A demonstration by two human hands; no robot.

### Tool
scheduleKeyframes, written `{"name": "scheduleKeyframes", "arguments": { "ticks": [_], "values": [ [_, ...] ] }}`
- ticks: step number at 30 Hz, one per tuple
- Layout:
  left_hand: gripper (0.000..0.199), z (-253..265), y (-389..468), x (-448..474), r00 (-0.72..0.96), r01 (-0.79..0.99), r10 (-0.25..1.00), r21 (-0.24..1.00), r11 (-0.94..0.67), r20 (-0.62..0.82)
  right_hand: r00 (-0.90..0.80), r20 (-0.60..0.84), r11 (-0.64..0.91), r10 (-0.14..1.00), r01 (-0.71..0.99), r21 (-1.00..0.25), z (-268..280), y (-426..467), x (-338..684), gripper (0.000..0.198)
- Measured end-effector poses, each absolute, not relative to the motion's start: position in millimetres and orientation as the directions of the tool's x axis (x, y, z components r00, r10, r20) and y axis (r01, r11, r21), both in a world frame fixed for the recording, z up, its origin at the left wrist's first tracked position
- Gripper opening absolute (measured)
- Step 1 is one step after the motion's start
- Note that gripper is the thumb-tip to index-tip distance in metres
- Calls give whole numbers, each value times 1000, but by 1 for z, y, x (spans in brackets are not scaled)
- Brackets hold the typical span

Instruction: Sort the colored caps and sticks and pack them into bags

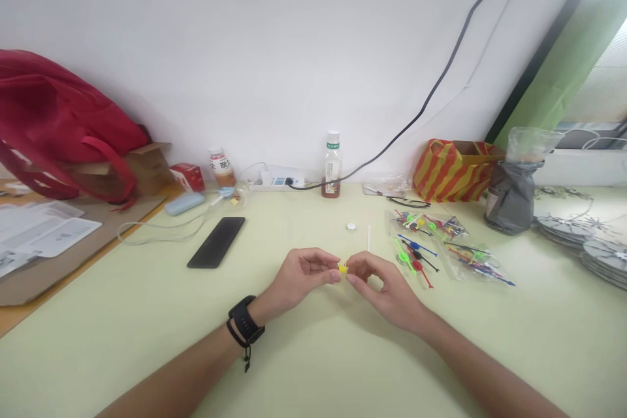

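Observation:
Between my two hands, above the table, is a small yellow plastic piece, mostly covered by fingertips. My left hand, with a black watch on its wrist, pinches the piece from the left. From the other side the thumb and forefinger of my right hand close on its right end. Just beyond the hands lie a white round cap-like part and a thin white stick. To the right are loose coloured arrow spinners, in green, blue, black and red.
Clear bags of arrow parts lie right, near stacked grey discs and a striped bag. A drink bottle and power strip stand along the wall. Left are a phone, cable and red backpack.

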State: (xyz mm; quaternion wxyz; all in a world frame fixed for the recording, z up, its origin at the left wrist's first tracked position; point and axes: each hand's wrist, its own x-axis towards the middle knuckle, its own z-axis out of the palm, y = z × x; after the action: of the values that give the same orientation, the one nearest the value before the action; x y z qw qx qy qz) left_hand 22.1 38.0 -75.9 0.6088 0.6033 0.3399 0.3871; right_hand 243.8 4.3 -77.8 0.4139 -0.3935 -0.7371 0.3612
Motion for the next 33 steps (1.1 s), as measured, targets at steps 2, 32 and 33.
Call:
{"name": "scheduleKeyframes", "arguments": {
  "ticks": [2, 32, 33],
  "values": [
    [31, -75, 38, 22, 460, -67, 886, 997, -31, 58, -317, 350, 442, 881, 291, -848, -80, 4, 245, 17],
    [30, -69, 37, 23, 508, -57, 861, 996, 67, -29, -372, 370, 497, 851, 345, -796, -83, 1, 244, 12],
    [30, -69, 36, 23, 512, -59, 858, 996, 69, -29, -374, 369, 496, 851, 339, -799, -83, 1, 243, 11]
  ]
}}
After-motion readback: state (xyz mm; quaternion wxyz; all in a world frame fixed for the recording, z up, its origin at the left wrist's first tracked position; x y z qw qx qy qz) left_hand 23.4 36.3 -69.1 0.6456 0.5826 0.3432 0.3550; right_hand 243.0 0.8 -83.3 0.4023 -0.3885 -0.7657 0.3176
